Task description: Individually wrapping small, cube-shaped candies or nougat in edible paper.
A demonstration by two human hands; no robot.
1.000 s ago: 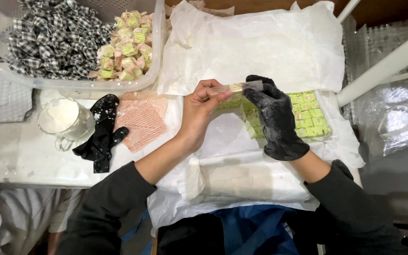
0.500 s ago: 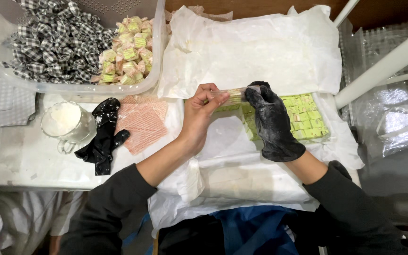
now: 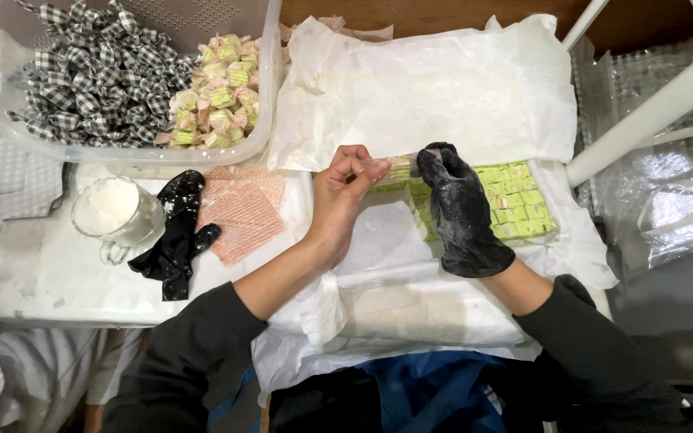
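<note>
The green-and-cream candy piece (image 3: 399, 168) sits pinched between both hands, just above the slab of cut green squares (image 3: 515, 200) on white paper. The bare left hand (image 3: 345, 196) has its fingers clamped on one end of the clear wrapper; the black-gloved right hand (image 3: 460, 210) grips the other end. Compared with a second ago, the hands have barely shifted, and the wrapper ends look tighter, so I judge the twist nearly finished. To the left on the counter (image 3: 34, 273) lie a spare black glove (image 3: 176, 232), pink wrappers (image 3: 238, 212) and a cup of white powder (image 3: 114, 210). The clear tub (image 3: 270, 88) of wrapped sweets stands near, beyond them, with open room between.
</note>
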